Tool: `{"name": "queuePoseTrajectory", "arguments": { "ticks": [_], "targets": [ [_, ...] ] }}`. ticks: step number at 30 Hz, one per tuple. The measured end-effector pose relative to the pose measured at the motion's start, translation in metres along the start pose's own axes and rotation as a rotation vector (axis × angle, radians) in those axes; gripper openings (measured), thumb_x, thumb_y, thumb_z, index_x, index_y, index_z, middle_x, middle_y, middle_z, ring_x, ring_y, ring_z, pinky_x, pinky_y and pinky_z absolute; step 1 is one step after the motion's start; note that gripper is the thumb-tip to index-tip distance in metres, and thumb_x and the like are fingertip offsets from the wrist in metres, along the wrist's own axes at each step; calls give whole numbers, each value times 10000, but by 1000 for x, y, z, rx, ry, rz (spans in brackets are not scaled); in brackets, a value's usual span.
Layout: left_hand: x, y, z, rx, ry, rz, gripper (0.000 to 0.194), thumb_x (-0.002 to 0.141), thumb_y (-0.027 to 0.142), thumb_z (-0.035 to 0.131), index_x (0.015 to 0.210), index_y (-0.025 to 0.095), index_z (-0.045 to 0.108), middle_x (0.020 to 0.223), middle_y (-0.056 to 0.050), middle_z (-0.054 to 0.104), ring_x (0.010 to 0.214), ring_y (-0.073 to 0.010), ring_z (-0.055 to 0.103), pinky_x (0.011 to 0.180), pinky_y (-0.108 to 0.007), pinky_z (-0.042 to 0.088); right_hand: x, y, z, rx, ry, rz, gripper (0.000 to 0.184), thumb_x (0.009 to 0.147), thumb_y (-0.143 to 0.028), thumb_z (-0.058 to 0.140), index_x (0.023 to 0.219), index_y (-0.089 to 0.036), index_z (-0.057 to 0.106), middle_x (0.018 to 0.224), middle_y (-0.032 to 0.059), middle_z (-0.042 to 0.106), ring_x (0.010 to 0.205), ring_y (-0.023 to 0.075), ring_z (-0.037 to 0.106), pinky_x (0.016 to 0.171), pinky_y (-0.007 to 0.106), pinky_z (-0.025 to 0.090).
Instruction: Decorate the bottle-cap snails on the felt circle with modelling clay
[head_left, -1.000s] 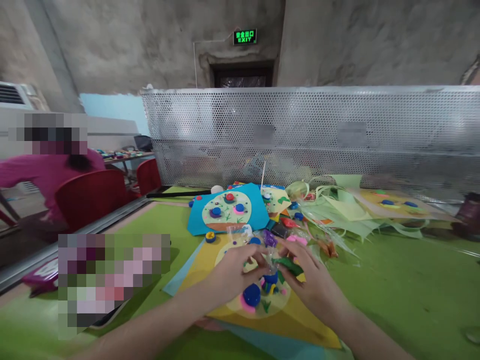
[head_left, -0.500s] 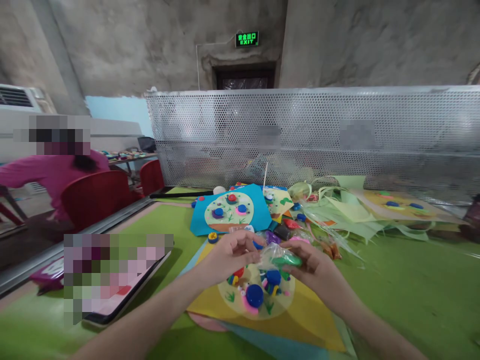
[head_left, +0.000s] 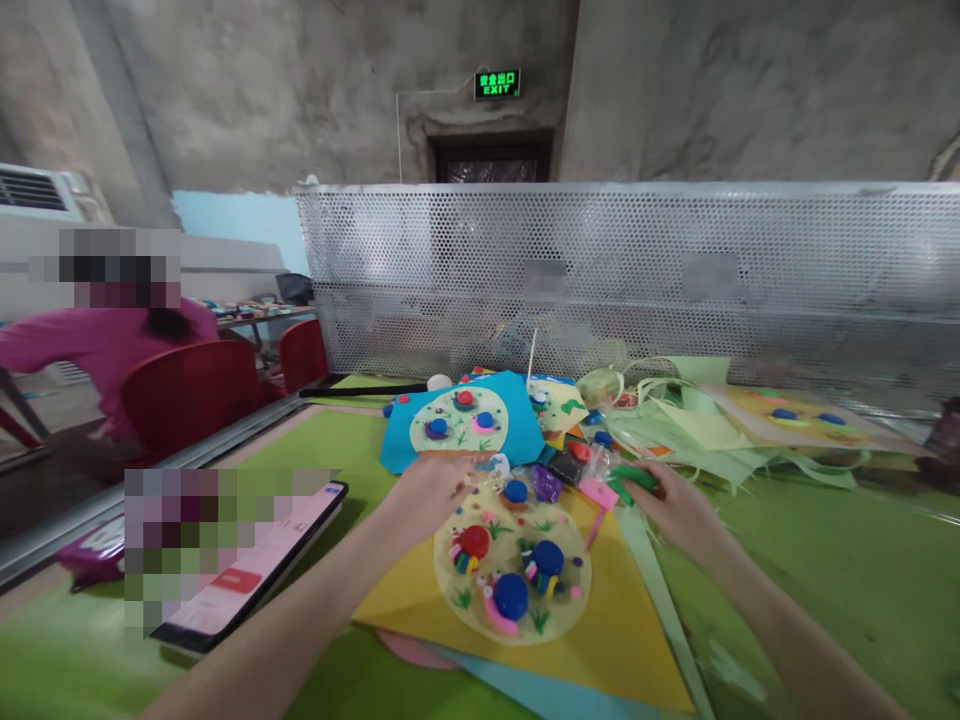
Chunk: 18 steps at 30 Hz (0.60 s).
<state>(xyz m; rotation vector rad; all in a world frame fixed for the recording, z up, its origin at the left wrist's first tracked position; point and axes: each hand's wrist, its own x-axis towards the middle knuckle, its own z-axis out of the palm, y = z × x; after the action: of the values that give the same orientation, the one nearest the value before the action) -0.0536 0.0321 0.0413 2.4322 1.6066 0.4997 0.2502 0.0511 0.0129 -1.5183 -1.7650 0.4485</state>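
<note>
- Gripping with the right hand (head_left: 679, 505) a small, glossy green packet (head_left: 634, 482), apparently soft clay in clear plastic, thumb and fingers closed narrowly on its right end; holding it just beyond the upper right part of the rectangular yellow card sheet (head_left: 622, 665).
- Curling the left hand (head_left: 431, 492) loosely over the upper left part of that yellow card sheet, fingers turned inward; cannot tell of anything pinched there, with the fingertips too blurred.
- Showing on the sheet: a round, pale yellow disc (head_left: 517, 530) with one red cap-like piece (head_left: 474, 542), three blue cap-like pieces (head_left: 511, 597) and small clay bits.
- Near the green packet: a pink, flat-headed piece with a thin stem (head_left: 600, 494), a crumpled purple packet (head_left: 547, 484) and a dark packet (head_left: 568, 465).
- Farther back on the green surface (head_left: 825, 570): a similarly decorated bright blue card (head_left: 525, 435).
- Judging by the grip, busy handling the green packet, either picking it out or laying it down; cannot tell which.
- Calls, most likely, for a light but sure pinch, without squashing the clay or dragging the pink piece.
</note>
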Motion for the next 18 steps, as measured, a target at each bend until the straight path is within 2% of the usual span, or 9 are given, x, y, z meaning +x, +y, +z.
{"name": "queuePoseTrajectory", "arguments": {
  "ticks": [3, 6, 8, 11, 13, 16, 18],
  "targets": [
    [3, -4, -3, 23, 22, -19, 256, 906, 331, 505, 1086, 159, 564, 1012, -53, 618, 849, -185, 616, 755, -372, 515, -1, -4, 4, 9, -30, -17, 318, 725, -414, 491, 871, -165, 625, 640, 36, 640, 486, 178, 561, 432, 286, 403],
    [-3, 8, 6, 21, -24, 11, 308, 884, 403, 522, 1043, 145, 580, 918, -43, 639, 787, -173, 624, 716, -357, 517, -13, -19, 17, 63, -110, -87, 323, 746, -408, 482, 929, -180, 618, 657, 22, 651, 520, 170, 585, 457, 281, 443],
    [-8, 20, 11, 27, -55, 45, 365, 814, 486, 585, 996, 171, 606, 887, -44, 657, 805, -187, 623, 712, -337, 511, -21, -29, 26, 104, -174, -136, 309, 763, -402, 481, 948, -190, 610, 730, 26, 671, 561, 162, 609, 494, 277, 481],
    [-11, 27, 7, 56, -75, 36, 344, 805, 499, 589, 936, 183, 623, 879, -39, 658, 803, -179, 622, 714, -321, 509, -27, -31, 30, 108, -208, -174, 287, 776, -389, 475, 943, -193, 602, 797, 32, 682, 597, 157, 627, 552, 279, 513],
    [-9, 18, -2, 104, -37, -47, 279, 889, 390, 518, 999, 146, 594, 957, -51, 634, 827, -175, 618, 748, -371, 511, -23, -24, 27, 64, -175, -176, 293, 787, -390, 467, 946, -186, 604, 824, 48, 688, 622, 170, 630, 574, 293, 513],
    [-3, -9, -12, 197, 39, -210, 268, 890, 307, 535, 1120, 170, 546, 1142, -79, 571, 963, -210, 587, 817, -412, 498, -13, -7, 22, -43, -86, -158, 318, 806, -404, 451, 984, -193, 610, 879, 71, 694, 671, 209, 635, 591, 336, 504],
    [1, -27, -10, 221, 17, -255, 282, 885, 302, 545, 1130, 162, 541, 1148, -81, 567, 965, -215, 587, 811, -417, 503, -6, 3, 21, -131, -17, -151, 323, 799, -397, 452, 990, -194, 616, 943, 92, 686, 795, 261, 635, 669, 395, 497]
  ]
}}
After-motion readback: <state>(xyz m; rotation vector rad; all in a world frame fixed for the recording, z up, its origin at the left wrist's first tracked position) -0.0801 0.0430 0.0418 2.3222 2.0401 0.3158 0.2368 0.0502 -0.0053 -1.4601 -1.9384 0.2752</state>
